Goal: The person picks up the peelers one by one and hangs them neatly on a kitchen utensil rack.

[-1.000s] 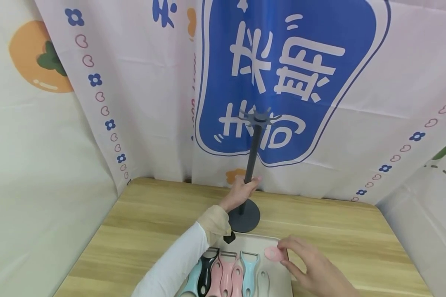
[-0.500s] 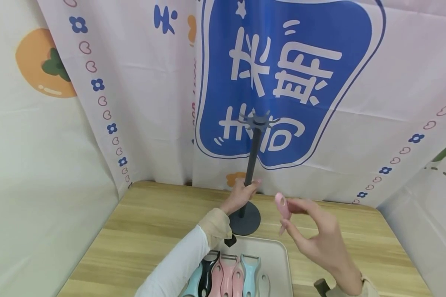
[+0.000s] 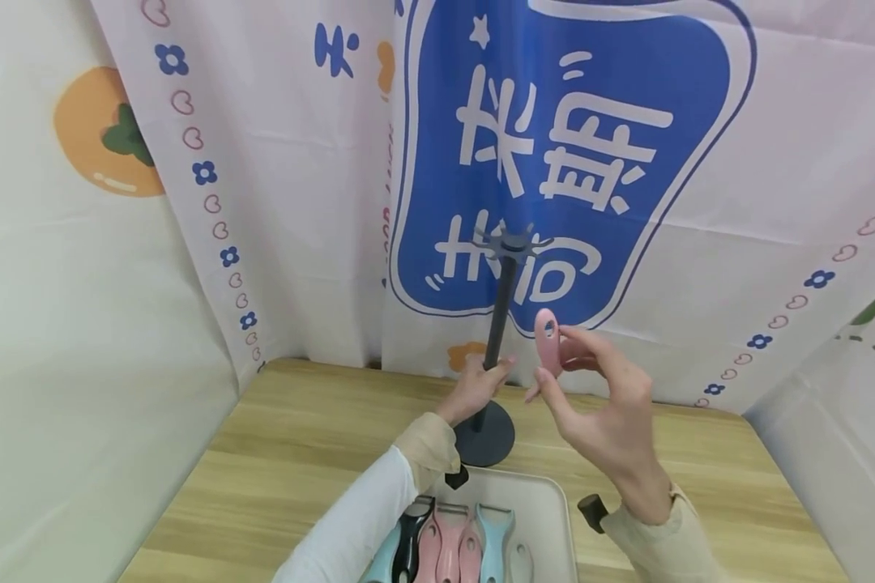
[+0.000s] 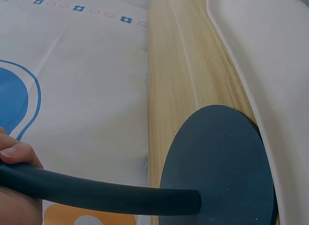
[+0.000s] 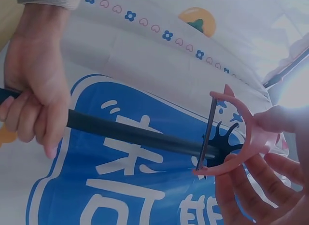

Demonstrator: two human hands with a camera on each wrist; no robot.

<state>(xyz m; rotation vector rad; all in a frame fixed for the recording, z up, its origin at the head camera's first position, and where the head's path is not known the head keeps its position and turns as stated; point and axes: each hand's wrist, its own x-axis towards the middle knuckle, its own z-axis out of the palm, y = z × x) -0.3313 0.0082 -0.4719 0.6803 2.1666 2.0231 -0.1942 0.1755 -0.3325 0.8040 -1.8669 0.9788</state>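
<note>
My left hand (image 3: pixel 474 387) grips the dark pole (image 3: pixel 501 316) of an upright stand. A ring of hooks (image 3: pixel 513 244) tops the pole, and a round base (image 3: pixel 494 441) rests on the table. My right hand (image 3: pixel 612 405) pinches a pink Y-shaped peeler (image 3: pixel 546 344) between thumb and fingers, to the right of the pole. In the head view its handle, with a hole in it, points up. The right wrist view shows the peeler's metal blade (image 5: pixel 208 128) with the hooks behind it; the two look apart, though the depth is hard to judge.
A pale tray (image 3: pixel 550 494) stands in front of the base. In it lie several peelers: black (image 3: pixel 407 551), pink (image 3: pixel 450 544), light blue (image 3: pixel 493 542) and a pale grey one (image 3: pixel 520 561). Printed cloth (image 3: pixel 321 243) hangs behind and beside the wooden table (image 3: pixel 284 429).
My right hand has lifted the pink peeler from over the tray's right side up beside the pole, turning its handle upward. The left hand still holds the pole.
</note>
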